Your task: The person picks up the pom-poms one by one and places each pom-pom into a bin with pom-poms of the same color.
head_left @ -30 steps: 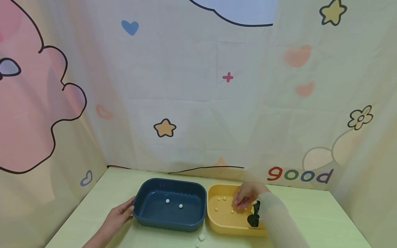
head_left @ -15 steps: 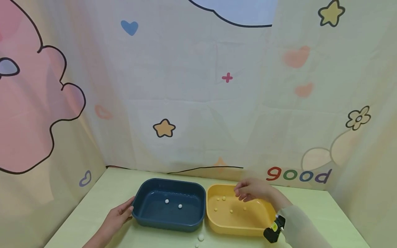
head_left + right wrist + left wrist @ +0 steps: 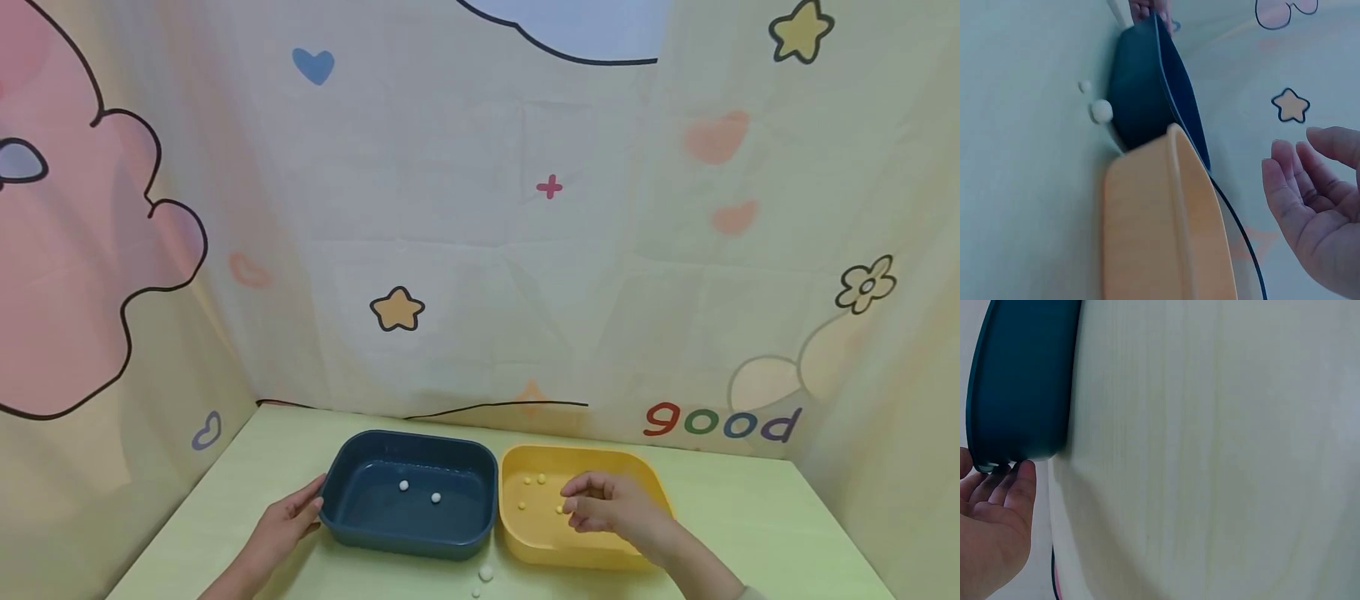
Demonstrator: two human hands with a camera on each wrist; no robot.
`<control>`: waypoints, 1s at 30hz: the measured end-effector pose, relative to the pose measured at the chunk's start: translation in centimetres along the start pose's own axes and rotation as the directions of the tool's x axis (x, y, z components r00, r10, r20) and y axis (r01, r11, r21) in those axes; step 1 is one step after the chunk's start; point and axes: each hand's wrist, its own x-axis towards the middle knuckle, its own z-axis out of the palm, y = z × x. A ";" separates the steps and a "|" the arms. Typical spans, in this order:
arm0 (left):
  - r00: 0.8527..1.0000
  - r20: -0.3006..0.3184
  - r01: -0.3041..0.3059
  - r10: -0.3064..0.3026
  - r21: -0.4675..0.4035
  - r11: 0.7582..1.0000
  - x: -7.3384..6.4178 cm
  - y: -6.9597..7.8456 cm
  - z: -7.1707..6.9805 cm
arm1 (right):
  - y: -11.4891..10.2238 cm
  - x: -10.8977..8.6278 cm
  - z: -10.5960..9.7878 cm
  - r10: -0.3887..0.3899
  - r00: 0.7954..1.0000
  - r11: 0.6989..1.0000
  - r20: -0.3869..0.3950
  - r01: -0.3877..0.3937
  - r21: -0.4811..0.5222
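My left hand (image 3: 276, 527) grips the left end of a dark blue plastic basin (image 3: 408, 543). In the left wrist view its fingertips meet the underside of the rim, with the thumb at the picture's edge. Two small white balls (image 3: 436, 497) lie inside this basin. Over the yellow basin (image 3: 570, 556) hovers my right hand (image 3: 615, 510), fingers loosely bent. The right wrist view shows nothing between thumb and fingers. Several small yellowish balls (image 3: 542, 479) sit on the yellow basin's floor; the hand covers part of that floor.
The basins stand side by side, almost touching, on a pale green table (image 3: 757, 525). In front of the gap lie a larger white ball (image 3: 486, 573) and a smaller one (image 3: 476, 593). A printed curtain (image 3: 480, 333) closes off the back and sides.
My right hand came up out of the yellow basin toward its far edge, then moved back nearer and lower over it. The left hand and both basins stay in place.
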 end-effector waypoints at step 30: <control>1.000 -0.008 -0.010 0.010 -0.012 1.000 -0.1 0.0 0.1 | 7.4 2.4 10.1 0.013 0.999 0.991 0.035 -0.009 -0.132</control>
